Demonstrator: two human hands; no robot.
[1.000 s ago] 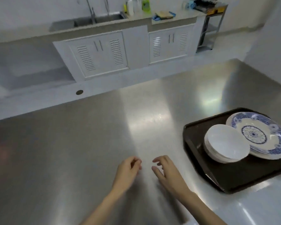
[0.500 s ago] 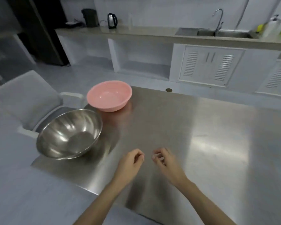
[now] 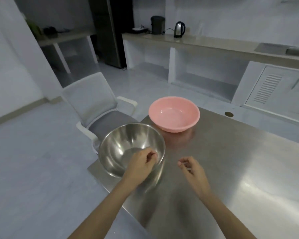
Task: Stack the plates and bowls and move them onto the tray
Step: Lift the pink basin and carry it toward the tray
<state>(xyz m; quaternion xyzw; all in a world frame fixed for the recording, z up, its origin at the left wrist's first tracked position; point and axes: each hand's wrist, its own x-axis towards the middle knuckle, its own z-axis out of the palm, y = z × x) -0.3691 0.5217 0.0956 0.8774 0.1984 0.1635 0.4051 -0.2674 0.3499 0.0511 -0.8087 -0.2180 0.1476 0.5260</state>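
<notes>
Left hand (fingers curled) over steel bowl, holding nothing

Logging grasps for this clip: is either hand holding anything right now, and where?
Nothing is held. The left hand hovers over the steel bowl, fingers loosely curled; the right hand is empty.

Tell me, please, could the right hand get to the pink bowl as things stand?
Probably yes: the right hand is empty, and bare table lies between it and the pink bowl.
</notes>
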